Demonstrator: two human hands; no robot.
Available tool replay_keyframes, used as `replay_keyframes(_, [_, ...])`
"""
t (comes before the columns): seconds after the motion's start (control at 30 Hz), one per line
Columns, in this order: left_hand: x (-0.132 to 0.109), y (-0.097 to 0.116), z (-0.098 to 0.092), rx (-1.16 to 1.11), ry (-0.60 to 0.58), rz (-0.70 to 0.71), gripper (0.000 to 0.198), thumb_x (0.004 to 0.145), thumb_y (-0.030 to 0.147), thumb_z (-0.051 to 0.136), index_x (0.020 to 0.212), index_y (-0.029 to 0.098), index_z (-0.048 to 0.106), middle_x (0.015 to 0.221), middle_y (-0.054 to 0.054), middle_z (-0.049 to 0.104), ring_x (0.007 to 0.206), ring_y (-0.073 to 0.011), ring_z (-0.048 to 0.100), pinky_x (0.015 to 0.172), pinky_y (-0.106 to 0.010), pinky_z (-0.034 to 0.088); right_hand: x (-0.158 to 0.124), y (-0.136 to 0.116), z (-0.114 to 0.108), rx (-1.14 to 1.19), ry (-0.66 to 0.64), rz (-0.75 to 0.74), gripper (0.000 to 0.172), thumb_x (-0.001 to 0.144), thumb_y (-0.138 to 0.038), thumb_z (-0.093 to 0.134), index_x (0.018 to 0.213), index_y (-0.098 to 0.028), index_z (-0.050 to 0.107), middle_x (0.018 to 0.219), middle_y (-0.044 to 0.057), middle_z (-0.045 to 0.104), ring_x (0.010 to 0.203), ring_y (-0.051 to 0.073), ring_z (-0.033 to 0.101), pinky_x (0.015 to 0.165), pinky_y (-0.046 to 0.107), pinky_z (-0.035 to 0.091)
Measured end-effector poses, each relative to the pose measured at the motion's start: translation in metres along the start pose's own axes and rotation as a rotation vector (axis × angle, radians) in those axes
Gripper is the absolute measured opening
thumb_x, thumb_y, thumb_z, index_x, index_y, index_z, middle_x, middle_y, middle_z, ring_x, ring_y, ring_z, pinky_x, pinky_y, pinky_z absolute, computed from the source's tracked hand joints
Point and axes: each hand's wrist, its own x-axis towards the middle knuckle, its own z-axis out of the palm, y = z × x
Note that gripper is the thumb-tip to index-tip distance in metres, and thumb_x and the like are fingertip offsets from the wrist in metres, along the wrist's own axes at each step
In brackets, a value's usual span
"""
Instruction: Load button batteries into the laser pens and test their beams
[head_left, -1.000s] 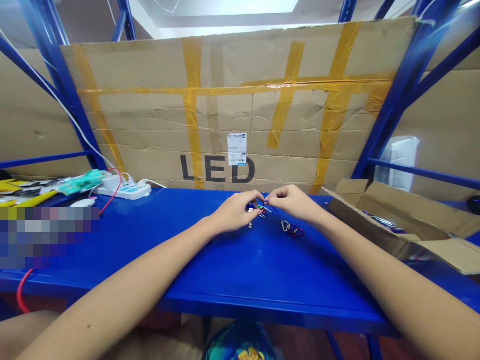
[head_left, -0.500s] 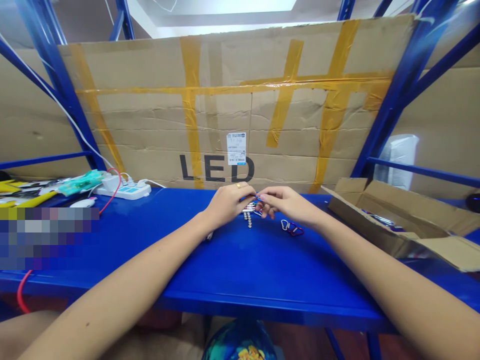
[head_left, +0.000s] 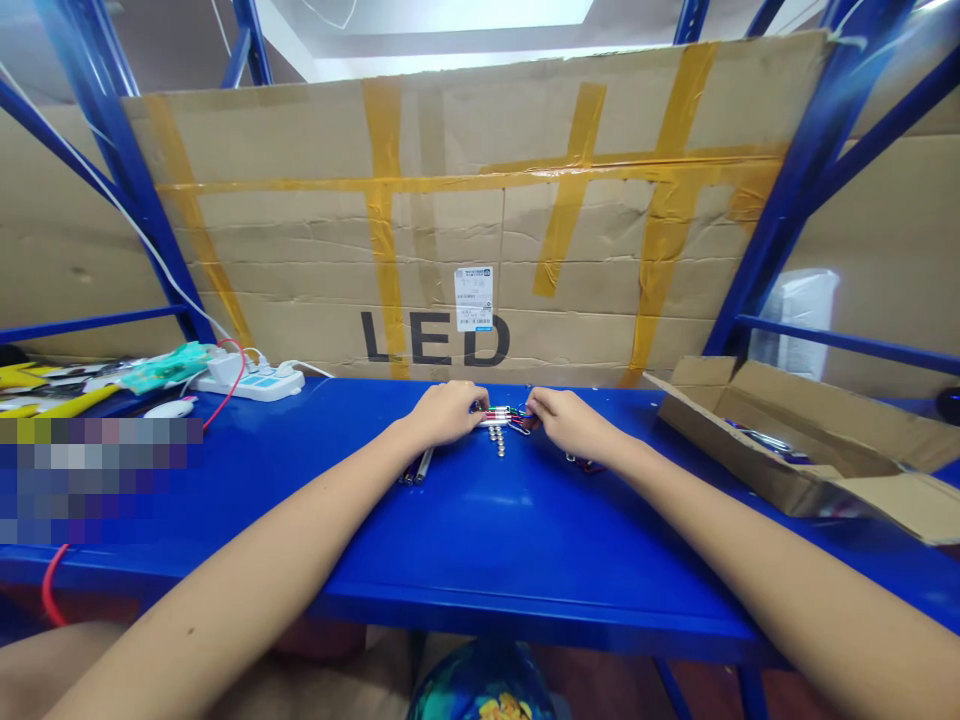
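Note:
My left hand [head_left: 448,412] is closed at the left end of a row of slim coloured metal tubes [head_left: 498,414]; its fingertips are partly hidden. My right hand [head_left: 568,420] pinches a thin blue carabiner [head_left: 524,408] at the right end of the row. More carabiners hang off that end. Just in front of the tubes stand small round silver pieces [head_left: 496,437] in two short lines, like button cells. Several dark and silver tubes [head_left: 417,468] lie below my left wrist. Red and silver carabiners [head_left: 585,463] lie partly covered by my right wrist.
An open cardboard box [head_left: 817,485] with metal items inside stands at the right. A white power strip [head_left: 262,382], cables and yellow-handled tools [head_left: 67,398] are at the left. A large cardboard sheet [head_left: 315,250] backs the blue table [head_left: 480,540].
My hands were together above the tubes and have moved apart, left hand to the left, right hand to the right and down. The tubes between them now show more fully.

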Motion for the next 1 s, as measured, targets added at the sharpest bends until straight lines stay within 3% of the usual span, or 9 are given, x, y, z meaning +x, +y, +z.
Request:
replay_keyframes(0.23, [0.002, 0.003, 0.003, 0.085, -0.118, 0.017, 0.022, 0.085, 0.029, 0.051, 0.099, 0.026, 0.068, 0.102, -0.004, 0.069, 0.093, -0.0219, 0.062, 0.074, -0.030, 0.045, 0.001, 0.000, 0.006, -0.032, -0.059, -0.006, 0.023, 0.092, -0.020, 0.041, 0.072, -0.019, 0.054, 0.077, 0.006, 0.067, 0.068, 0.017, 0.056, 0.061, 0.026, 0.034])
replay_keyframes(0.7, [0.003, 0.001, 0.013, 0.045, 0.000, 0.064, 0.019, 0.084, 0.019, 0.050, 0.088, 0.022, 0.068, 0.091, -0.006, 0.068, 0.085, -0.0232, 0.063, 0.070, -0.031, 0.045, 0.001, 0.003, 0.004, -0.080, -0.014, 0.026, 0.022, 0.089, -0.019, 0.044, 0.067, -0.020, 0.050, 0.071, 0.007, 0.063, 0.063, 0.018, 0.051, 0.059, 0.029, 0.031])
replay_keyframes(0.83, [0.003, 0.000, 0.008, 0.016, -0.001, 0.038, 0.018, 0.084, 0.021, 0.050, 0.089, 0.023, 0.068, 0.093, -0.006, 0.069, 0.087, -0.0243, 0.063, 0.072, -0.033, 0.046, 0.003, 0.003, 0.002, -0.102, -0.006, 0.035, 0.023, 0.089, -0.020, 0.042, 0.067, -0.020, 0.049, 0.072, 0.006, 0.063, 0.064, 0.018, 0.052, 0.060, 0.029, 0.032])
replay_keyframes(1.0, [0.001, -0.016, -0.002, -0.054, 0.072, -0.049, 0.019, 0.083, 0.020, 0.050, 0.091, 0.023, 0.068, 0.100, -0.005, 0.071, 0.094, -0.0232, 0.063, 0.079, -0.034, 0.047, 0.004, 0.004, -0.001, -0.016, 0.055, 0.065, 0.023, 0.090, -0.018, 0.039, 0.069, -0.020, 0.050, 0.076, 0.007, 0.065, 0.068, 0.018, 0.056, 0.062, 0.029, 0.035])
